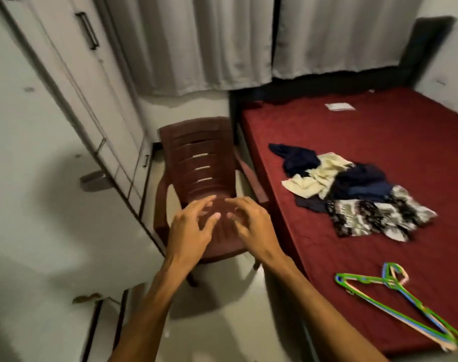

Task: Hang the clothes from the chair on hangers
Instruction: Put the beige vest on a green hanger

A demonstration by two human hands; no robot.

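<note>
A brown plastic chair (196,163) stands on the floor between the wardrobe and the bed, and nothing lies on its seat. My left hand (191,228) and my right hand (251,226) hover side by side over the seat, fingers spread, holding nothing. A pile of clothes (353,189), dark blue, cream and black-and-white patterned, lies crumpled on the red bed (353,257) to the right. Several plastic hangers (395,296), green, blue and peach, lie stacked near the bed's front right corner.
A white wardrobe (73,100) with dark handles runs along the left. Grey curtains (222,43) hang behind the chair and bed. A small white paper (339,106) lies at the far end of the bed. The floor is pale tile.
</note>
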